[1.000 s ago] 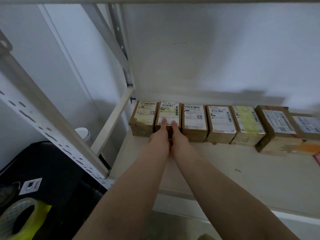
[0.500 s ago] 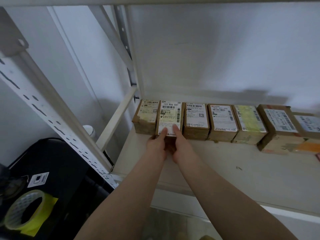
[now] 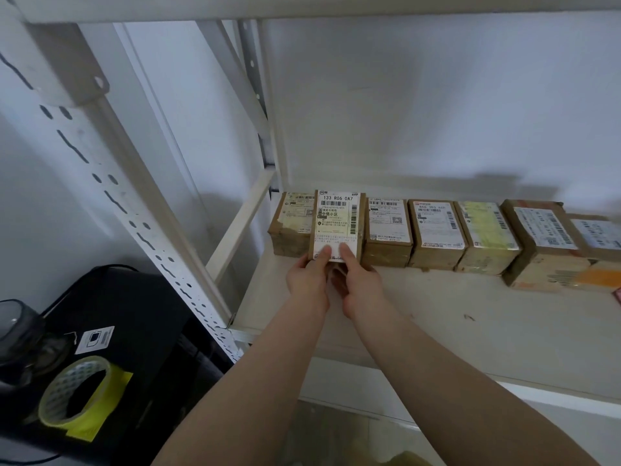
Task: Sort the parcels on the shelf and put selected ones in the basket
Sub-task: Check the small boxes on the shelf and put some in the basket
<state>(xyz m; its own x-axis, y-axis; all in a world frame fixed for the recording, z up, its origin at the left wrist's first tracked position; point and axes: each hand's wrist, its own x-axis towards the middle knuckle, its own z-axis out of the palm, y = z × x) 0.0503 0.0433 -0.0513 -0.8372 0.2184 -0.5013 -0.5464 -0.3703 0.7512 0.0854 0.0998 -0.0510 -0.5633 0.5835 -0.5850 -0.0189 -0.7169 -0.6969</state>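
Observation:
A row of several brown cardboard parcels with white labels lines the back of the cream shelf [image 3: 437, 317]. The second parcel from the left [image 3: 337, 218], labelled "133 R06 0A7", is tipped up with its label facing me and stands out in front of the row. My left hand [image 3: 307, 275] and my right hand [image 3: 358, 280] both grip its lower edge, thumbs on the label. Its neighbours, the leftmost parcel [image 3: 292, 227] and the third parcel [image 3: 388, 233], stay in the row. No basket is in view.
White perforated shelf uprights [image 3: 134, 203] and a cross brace [image 3: 240, 227] stand at the left. Below left, a roll of yellow tape [image 3: 75, 391] lies on a black case [image 3: 134, 314]. More parcels [image 3: 541, 243] run to the right edge.
Both hands have pulled the second parcel out of the row toward me and tilted it upright, so its label now faces the camera. The view has shifted slightly right.

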